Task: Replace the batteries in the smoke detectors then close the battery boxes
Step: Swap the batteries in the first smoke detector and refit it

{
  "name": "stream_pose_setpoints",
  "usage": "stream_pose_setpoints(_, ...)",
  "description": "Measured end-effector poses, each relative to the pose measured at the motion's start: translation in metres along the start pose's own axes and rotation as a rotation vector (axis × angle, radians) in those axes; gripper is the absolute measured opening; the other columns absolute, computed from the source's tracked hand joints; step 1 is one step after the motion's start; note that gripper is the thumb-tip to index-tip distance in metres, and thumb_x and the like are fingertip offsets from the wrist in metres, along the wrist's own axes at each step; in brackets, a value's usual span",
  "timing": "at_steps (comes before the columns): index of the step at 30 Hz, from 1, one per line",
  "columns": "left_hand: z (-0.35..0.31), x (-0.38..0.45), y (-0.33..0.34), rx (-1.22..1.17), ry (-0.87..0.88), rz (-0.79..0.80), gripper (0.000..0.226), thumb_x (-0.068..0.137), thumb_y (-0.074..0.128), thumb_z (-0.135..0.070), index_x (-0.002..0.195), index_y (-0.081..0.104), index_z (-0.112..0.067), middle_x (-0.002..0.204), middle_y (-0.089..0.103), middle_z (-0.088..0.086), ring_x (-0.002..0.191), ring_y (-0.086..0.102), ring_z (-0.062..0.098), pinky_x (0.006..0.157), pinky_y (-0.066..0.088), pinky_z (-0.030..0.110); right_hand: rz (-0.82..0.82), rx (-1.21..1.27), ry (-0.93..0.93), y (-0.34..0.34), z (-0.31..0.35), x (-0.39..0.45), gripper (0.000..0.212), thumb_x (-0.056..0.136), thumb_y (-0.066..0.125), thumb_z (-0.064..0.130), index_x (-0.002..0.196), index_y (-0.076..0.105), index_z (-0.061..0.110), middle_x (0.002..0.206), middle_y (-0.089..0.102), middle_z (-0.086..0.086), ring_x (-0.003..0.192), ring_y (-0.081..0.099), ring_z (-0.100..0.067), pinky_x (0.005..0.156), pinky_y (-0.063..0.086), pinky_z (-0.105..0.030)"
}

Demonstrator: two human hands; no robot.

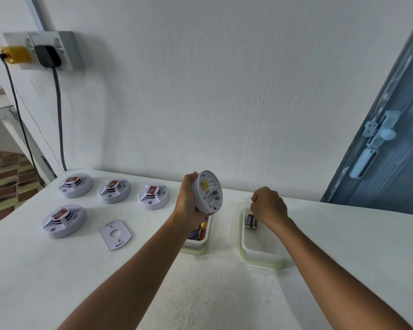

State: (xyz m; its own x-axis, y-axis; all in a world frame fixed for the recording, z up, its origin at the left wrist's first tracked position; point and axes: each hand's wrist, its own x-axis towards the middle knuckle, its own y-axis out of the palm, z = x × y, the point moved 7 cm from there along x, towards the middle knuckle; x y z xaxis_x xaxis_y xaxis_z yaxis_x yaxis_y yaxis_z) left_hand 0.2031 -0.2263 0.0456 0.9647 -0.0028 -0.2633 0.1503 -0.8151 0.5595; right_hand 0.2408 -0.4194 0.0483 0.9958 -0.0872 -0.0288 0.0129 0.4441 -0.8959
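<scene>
white table [57, 270] against a white wall [224, 91]. left hand [188, 198] grips a tilted smoke detector [209, 192]; right hand [268, 206] fisted over the battery box [260, 253], contents unclear.

Four smoke detectors [75, 185] and a mounting plate [115, 234] are lying left of the held detector [209, 192], one battery box [197, 236] sitting beneath it, another [260, 248] to its right.

A white table [343, 246] stood against a white wall [224, 91]. At upper left, a yellow plug [16, 54] and a black adapter [47, 55] sat in a wall socket [68, 50]. A blue door [391, 151] with a pale latch [379, 133] filled the right edge.
</scene>
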Motion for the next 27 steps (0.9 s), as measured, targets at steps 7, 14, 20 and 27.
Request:
stream_pose_setpoints(7,-0.040,0.000,-0.040,-0.057,0.081,-0.004,0.041,0.094,0.037,-0.046,0.100,0.063,-0.015,0.094,0.059,0.012,0.089,0.055,0.026,0.081,0.042,0.040,0.032,0.143,-0.428,0.008,0.097,-0.040,0.027,0.088,0.054,0.002,0.108,0.072,0.009,0.109,0.071,-0.008,0.099,0.067,-0.024,0.086,0.053,-0.033)
stream_pose_setpoints(14,-0.055,-0.002,-0.089,-0.077,0.052,-0.088,0.043,0.093,0.041,-0.046,0.115,0.063,-0.016,0.110,0.061,0.014,0.099,0.058,0.031,0.081,0.050,0.043,0.437,-0.139,-0.661,0.083,0.150,-0.069,0.034,0.085,0.051,0.001,0.106,0.073,0.016,0.110,0.069,0.000,0.097,0.062,-0.017,0.076,0.045,-0.025)
stream_pose_setpoints(20,-0.056,-0.004,-0.102,-0.083,0.030,-0.050,0.040,0.096,0.036,-0.045,0.104,0.064,-0.018,0.101,0.062,0.012,0.096,0.057,0.028,0.084,0.046,0.044,0.543,-0.228,-0.656,0.104,0.163,-0.071,0.025,0.090,0.057,0.016,0.110,0.071,0.020,0.115,0.067,0.004,0.097,0.061,-0.014,0.076,0.045,-0.023)
stream_pose_setpoints(27,-0.054,-0.004,-0.104,-0.056,0.022,-0.020,0.041,0.097,0.035,-0.045,0.107,0.062,-0.016,0.102,0.061,0.013,0.095,0.057,0.029,0.080,0.047,0.042,0.619,-0.178,-0.561,0.115,0.159,-0.059,0.025,0.086,0.062,0.009,0.106,0.074,0.018,0.089,0.068,0.004,0.080,0.064,-0.016,0.072,0.056,-0.030)
